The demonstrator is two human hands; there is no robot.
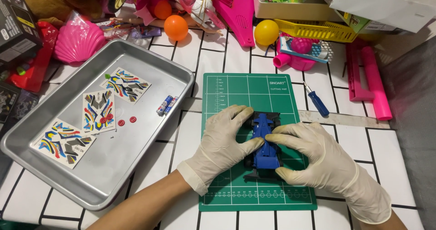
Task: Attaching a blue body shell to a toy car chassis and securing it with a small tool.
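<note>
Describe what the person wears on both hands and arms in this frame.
Both the left hand and the right hand wear thin, cream-white disposable gloves that fit loosely and wrinkle over the fingers. Each glove ends in a rolled cuff just past the wrist. Beyond the cuffs the forearms are bare: no sleeves, watch or jewellery show.

A toy car (265,141) sits on a mat (236,89) between both hands — a tray (136,57) lies left, holding sticker sheets (97,112); a screwdriver (316,100) lies right.
</note>
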